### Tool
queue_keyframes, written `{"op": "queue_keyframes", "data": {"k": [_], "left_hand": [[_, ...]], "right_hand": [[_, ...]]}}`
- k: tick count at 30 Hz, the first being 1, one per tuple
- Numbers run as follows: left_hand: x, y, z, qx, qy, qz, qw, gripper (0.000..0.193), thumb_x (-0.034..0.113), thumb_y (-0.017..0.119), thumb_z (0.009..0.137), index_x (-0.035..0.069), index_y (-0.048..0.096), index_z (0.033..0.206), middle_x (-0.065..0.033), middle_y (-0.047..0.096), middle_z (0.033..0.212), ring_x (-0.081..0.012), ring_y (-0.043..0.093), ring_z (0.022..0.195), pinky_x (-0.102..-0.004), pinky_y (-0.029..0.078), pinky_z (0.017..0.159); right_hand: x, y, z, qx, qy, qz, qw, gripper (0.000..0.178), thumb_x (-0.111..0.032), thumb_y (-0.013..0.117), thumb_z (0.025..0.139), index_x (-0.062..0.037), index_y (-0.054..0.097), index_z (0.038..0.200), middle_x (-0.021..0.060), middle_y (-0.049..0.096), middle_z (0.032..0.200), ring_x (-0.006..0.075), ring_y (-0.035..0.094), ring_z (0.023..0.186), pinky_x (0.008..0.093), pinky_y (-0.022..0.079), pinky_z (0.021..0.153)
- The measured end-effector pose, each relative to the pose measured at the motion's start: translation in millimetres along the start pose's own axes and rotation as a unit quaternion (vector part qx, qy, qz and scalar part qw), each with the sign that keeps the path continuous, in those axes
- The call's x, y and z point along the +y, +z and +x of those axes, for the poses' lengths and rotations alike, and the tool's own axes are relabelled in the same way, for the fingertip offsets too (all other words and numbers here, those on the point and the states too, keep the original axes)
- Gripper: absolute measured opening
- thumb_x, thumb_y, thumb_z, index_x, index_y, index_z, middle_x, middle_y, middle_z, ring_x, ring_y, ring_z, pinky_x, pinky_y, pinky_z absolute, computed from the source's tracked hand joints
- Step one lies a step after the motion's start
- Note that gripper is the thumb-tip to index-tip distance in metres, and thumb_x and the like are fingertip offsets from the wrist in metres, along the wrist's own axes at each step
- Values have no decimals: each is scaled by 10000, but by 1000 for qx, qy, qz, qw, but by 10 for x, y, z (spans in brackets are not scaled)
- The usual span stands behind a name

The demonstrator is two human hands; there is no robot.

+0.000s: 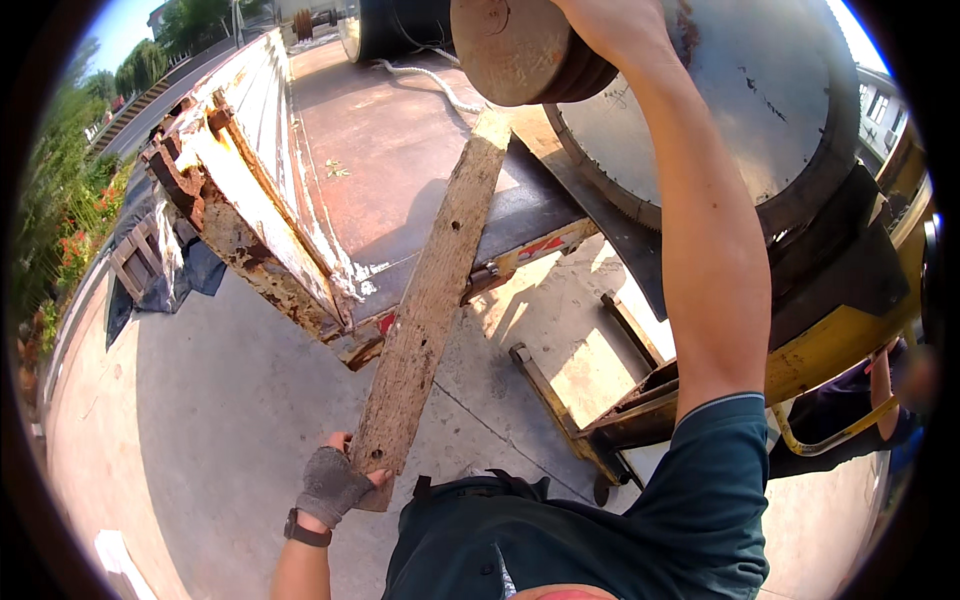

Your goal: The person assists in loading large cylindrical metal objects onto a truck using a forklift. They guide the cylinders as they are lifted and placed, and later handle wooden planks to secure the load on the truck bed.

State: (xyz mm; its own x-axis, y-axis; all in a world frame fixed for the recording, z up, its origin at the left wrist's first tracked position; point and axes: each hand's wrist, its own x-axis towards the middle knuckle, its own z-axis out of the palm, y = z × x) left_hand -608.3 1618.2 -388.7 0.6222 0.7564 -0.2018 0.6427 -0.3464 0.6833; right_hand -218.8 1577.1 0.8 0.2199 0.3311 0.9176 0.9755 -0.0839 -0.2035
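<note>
My left hand (337, 487), in a grey fingerless glove, is closed around the lower end of a worn wooden plank (432, 300) with several holes. The plank slants up and away across the edge of a rusty truck bed (370, 190), its far end over the bed floor. My bare right arm stretches up to a thick, rusty round metal piece (510, 50) standing out from a large drum with a flat, round end (740, 110). At the top edge, my right hand (612, 28) touches this piece; its fingers are out of the picture.
A rusted side panel (245, 240) borders the bed on the left. Right, a yellow forklift-like machine (840, 345) stands beside the drum, with another person (860, 420) behind its yellow bar. White rope (430, 78) and a black drum (400, 25) lie farther back. Concrete ground (240, 400) lies below.
</note>
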Motion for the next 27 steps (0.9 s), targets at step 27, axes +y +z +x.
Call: {"op": "queue_keyframes", "data": {"k": [27], "left_hand": [[620,665,-945,36,-107,-639,761,463,194,750,793,-43,576,1151,-146,686,1000,-249,698,877,-377,581,793]], "right_hand": [[-108,-32,-10,-55,89,30,994,762,-369,701,752,-28,486,1399,252,560,1324,376,521,1261,434,409,1067]]}}
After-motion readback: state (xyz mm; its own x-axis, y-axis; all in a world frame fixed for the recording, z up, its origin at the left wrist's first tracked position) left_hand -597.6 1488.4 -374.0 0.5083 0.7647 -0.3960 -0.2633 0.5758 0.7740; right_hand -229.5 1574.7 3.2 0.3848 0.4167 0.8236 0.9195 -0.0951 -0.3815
